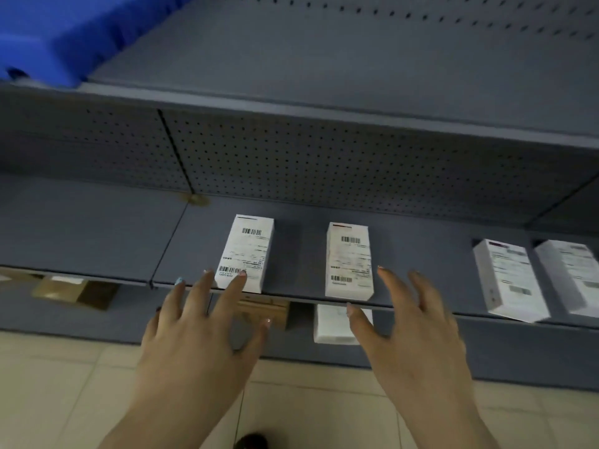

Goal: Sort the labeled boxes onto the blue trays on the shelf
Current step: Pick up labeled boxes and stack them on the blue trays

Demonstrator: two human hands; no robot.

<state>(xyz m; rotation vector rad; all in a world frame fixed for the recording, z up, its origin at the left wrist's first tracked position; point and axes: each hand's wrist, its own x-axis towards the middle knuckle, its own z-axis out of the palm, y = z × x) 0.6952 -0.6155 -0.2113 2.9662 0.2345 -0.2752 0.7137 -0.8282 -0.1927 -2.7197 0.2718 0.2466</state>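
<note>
Grey steel makes up the shelf unit, and its middle shelf (97, 228) is the thing to steer by. On that middle shelf four white boxes lie flat, printed labels and barcodes facing up, which I take to be so the labels can be read before sorting. The first box (244, 254) lies at the shelf's front edge. The second box (349, 260) lies beside it with a gap between. The third box (509, 280) and fourth box (570, 277) lie close together toward the shelf's right end, both blurred.

Both hands are empty. The left hand (201, 335) is stretched out from below the middle shelf's front edge, fingers straight and spread. Its forefinger tip overlaps the near end of the first box, though I cannot tell whether it touches. The right hand (418, 325) is spread just as wide in front of the shelf edge, just right of the second box and apart from it. Judging by the pose, each hand is lined up to take one box.

The only container in view is a blue tray (48, 37) on the board above the middle shelf, toward its left end and well apart from every box. Only its outside shows, so its contents are hidden. None of the four boxes is on a tray yet. Below the middle shelf sit another white box (337, 328) and some brown cardboard (262, 312).
</note>
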